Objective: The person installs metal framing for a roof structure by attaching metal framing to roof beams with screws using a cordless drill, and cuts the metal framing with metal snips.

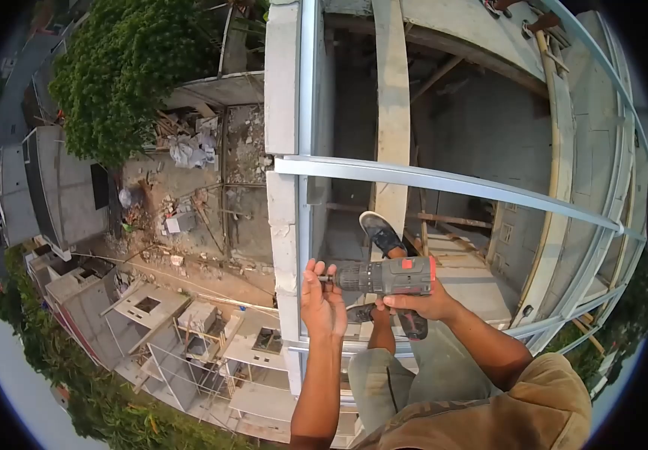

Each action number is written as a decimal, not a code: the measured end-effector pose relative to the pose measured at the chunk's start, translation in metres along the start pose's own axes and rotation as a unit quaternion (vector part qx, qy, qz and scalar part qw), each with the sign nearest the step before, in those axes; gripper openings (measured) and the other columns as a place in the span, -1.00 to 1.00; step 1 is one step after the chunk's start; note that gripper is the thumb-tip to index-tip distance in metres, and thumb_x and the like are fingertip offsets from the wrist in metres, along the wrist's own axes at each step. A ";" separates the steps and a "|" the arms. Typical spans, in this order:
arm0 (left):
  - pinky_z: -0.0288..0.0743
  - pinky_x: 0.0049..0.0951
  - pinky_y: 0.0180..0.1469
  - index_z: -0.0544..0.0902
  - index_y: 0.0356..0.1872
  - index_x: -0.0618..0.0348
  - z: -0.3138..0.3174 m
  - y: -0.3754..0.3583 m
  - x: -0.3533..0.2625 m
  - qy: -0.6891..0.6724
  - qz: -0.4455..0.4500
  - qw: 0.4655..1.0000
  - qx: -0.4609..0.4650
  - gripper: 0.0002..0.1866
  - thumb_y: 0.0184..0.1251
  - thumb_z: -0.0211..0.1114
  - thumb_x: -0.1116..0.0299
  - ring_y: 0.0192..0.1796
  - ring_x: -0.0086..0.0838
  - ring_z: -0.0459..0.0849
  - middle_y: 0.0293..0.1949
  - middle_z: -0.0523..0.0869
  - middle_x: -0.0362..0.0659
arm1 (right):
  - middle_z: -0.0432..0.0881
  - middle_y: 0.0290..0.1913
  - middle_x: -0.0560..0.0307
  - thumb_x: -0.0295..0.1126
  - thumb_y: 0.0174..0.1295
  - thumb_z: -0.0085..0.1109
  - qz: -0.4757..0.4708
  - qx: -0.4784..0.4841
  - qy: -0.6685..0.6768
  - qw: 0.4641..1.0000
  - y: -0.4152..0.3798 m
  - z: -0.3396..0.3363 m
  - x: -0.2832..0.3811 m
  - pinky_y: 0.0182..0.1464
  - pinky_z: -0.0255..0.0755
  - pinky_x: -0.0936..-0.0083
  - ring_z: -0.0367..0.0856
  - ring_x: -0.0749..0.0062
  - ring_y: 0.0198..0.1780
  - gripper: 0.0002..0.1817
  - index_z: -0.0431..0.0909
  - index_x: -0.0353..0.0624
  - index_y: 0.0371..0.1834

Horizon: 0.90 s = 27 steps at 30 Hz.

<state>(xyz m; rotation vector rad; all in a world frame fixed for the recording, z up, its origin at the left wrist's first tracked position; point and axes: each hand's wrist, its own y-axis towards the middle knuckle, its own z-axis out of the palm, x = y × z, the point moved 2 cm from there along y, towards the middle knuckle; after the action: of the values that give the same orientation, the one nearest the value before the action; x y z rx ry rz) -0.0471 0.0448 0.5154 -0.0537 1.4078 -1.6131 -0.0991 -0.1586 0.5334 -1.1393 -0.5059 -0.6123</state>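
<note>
A dark grey cordless drill [384, 277] with red accents lies level in front of me, its chuck pointing left. My right hand [438, 301] is closed around its grip, behind the battery end. At the tip of the drill's bit, my left hand [324, 304] has its fingers curled up around the metal end. Whatever small piece those fingers pinch is too small to make out. Just beyond the drill runs a silvery metal beam [444, 178], crossing from the wall top on the left toward the right. Another metal channel [307, 97] follows the concrete wall top [282, 112].
I am high up over an unfinished building, with a deep drop to a rubble-strewn yard [181, 217] at left. My shoe [381, 232] is near a pale concrete beam [393, 97]. More metal rails [601, 255] stand at right. Another person's feet [526, 28] show at top right.
</note>
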 end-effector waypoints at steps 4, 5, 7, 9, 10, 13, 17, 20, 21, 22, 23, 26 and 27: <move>0.53 -0.29 0.23 0.36 0.40 0.25 -0.006 0.009 0.000 0.016 0.000 1.000 0.022 -0.43 0.55 0.18 0.10 0.15 -0.37 0.62 0.13 0.61 -0.20 | 0.74 -0.21 0.18 -0.38 0.26 0.40 -0.115 -0.037 0.071 0.990 0.012 0.024 -0.004 -0.19 0.54 0.61 0.66 0.60 -0.25 -0.68 0.60 -0.24 0.01; 0.52 -0.27 0.24 0.35 0.41 0.25 -0.008 0.011 0.000 0.039 -0.004 0.998 0.044 -0.43 0.56 0.16 0.11 0.18 -0.35 0.61 0.16 0.61 -0.19 | 0.74 -0.21 0.18 -0.39 0.27 0.39 -0.149 -0.058 0.052 0.986 0.013 0.024 -0.007 -0.21 0.53 0.62 0.65 0.60 -0.25 -0.71 0.59 -0.24 -0.01; 0.51 -0.26 0.25 0.34 0.42 0.25 -0.014 0.018 -0.002 0.050 -0.016 0.997 0.056 -0.44 0.58 0.15 0.12 0.21 -0.34 0.60 0.18 0.61 -0.16 | 0.74 -0.22 0.18 -0.41 0.29 0.36 -0.147 -0.050 0.049 0.987 0.017 0.017 -0.011 -0.22 0.54 0.61 0.66 0.59 -0.25 -0.73 0.58 -0.23 0.00; 0.50 -0.25 0.26 0.33 0.42 0.25 -0.011 0.028 0.000 0.064 -0.032 0.994 0.078 -0.45 0.59 0.13 0.14 0.24 -0.32 0.59 0.20 0.61 -0.14 | 0.74 -0.23 0.18 -0.42 0.29 0.35 -0.112 -0.024 0.068 0.991 0.023 0.012 -0.023 -0.22 0.54 0.60 0.66 0.57 -0.25 -0.71 0.56 -0.23 0.02; 0.49 -0.27 0.27 0.32 0.43 0.26 -0.004 0.031 -0.001 0.071 -0.017 0.994 0.086 -0.43 0.58 0.15 0.13 0.23 -0.30 0.60 0.20 0.61 -0.11 | 0.73 -0.23 0.17 -0.42 0.29 0.33 -0.104 -0.029 0.105 0.989 0.027 0.010 -0.031 -0.22 0.54 0.59 0.66 0.57 -0.24 -0.70 0.55 -0.23 0.04; 0.46 -0.27 0.27 0.32 0.43 0.25 0.002 0.055 0.001 0.162 0.098 0.973 0.132 -0.39 0.50 0.25 0.16 0.26 -0.25 0.57 0.21 0.60 -0.05 | 0.72 -0.24 0.15 -0.41 0.28 0.32 -0.087 -0.052 0.151 0.983 0.031 0.001 -0.043 -0.21 0.54 0.57 0.66 0.55 -0.24 -0.69 0.55 -0.24 0.05; 0.35 -0.19 0.34 0.37 0.39 0.21 0.010 0.119 -0.029 0.507 0.435 0.706 0.234 -0.29 0.21 0.44 0.31 0.39 -0.15 0.44 0.25 0.56 0.01 | 0.71 -0.24 0.11 -0.37 0.26 0.32 -0.120 -0.130 0.167 0.970 0.022 -0.022 -0.048 -0.22 0.55 0.50 0.65 0.47 -0.28 -0.68 0.55 -0.25 0.03; 0.24 -0.07 0.41 0.44 0.33 0.17 0.064 0.154 -0.014 0.645 0.498 0.505 0.285 -0.25 0.00 0.48 0.41 0.45 -0.09 0.36 0.32 0.50 0.00 | 0.64 -0.23 0.00 -0.14 0.22 0.35 -0.112 -0.192 0.165 0.961 -0.008 -0.053 -0.045 -0.23 0.54 0.42 0.62 0.30 -0.25 -0.53 0.54 -0.30 0.02; 0.25 -0.05 0.40 0.44 0.33 0.16 0.081 0.163 0.004 0.692 0.492 0.418 0.322 -0.20 -0.06 0.52 0.44 0.44 -0.06 0.36 0.35 0.47 0.00 | 0.62 -0.23 0.01 -0.12 0.21 0.35 -0.128 -0.209 0.167 0.955 -0.016 -0.065 -0.044 -0.22 0.54 0.43 0.61 0.29 -0.24 -0.50 0.52 -0.30 0.03; 0.24 -0.04 0.41 0.46 0.32 0.15 0.094 0.178 0.028 0.709 0.523 0.348 0.321 -0.24 -0.03 0.50 0.42 0.46 -0.07 0.34 0.37 0.46 0.01 | 0.60 -0.23 0.01 -0.10 0.20 0.36 -0.144 -0.229 0.168 0.948 -0.027 -0.077 -0.044 -0.22 0.54 0.44 0.60 0.28 -0.24 -0.47 0.51 -0.30 0.04; 0.22 -0.02 0.43 0.48 0.30 0.13 0.105 0.198 0.056 0.722 0.549 0.275 0.319 -0.28 0.01 0.48 0.39 0.48 -0.08 0.32 0.38 0.45 0.03 | 0.57 -0.21 0.03 -0.07 0.20 0.35 -0.127 -0.239 0.159 0.949 -0.039 -0.092 -0.046 -0.21 0.54 0.47 0.59 0.29 -0.21 -0.42 0.45 -0.30 0.09; 0.24 -0.02 0.44 0.67 0.09 0.15 0.142 0.240 0.096 0.701 0.590 0.263 0.301 -0.53 0.06 0.44 0.38 0.34 -0.10 0.54 0.20 0.65 0.05 | 0.55 -0.19 0.04 -0.05 0.21 0.34 -0.140 -0.255 0.142 0.946 -0.055 -0.111 -0.037 -0.20 0.54 0.48 0.58 0.29 -0.18 -0.38 0.40 -0.29 0.13; 0.35 -0.07 0.37 0.73 -0.07 0.13 0.156 0.248 0.098 0.797 0.427 0.284 0.318 -0.66 0.07 0.42 0.39 0.19 -0.12 0.65 0.05 0.72 0.03 | 0.57 -0.19 0.03 -0.06 0.20 0.36 -0.145 -0.252 0.156 0.944 -0.058 -0.116 -0.038 -0.19 0.53 0.46 0.58 0.27 -0.19 -0.39 0.43 -0.31 0.13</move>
<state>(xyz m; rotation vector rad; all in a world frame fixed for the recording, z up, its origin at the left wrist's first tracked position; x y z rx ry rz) 0.1419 -0.1040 0.3219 2.9546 1.1091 -0.5907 -0.1586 -0.2773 0.5081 -1.4234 -0.2447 -1.2077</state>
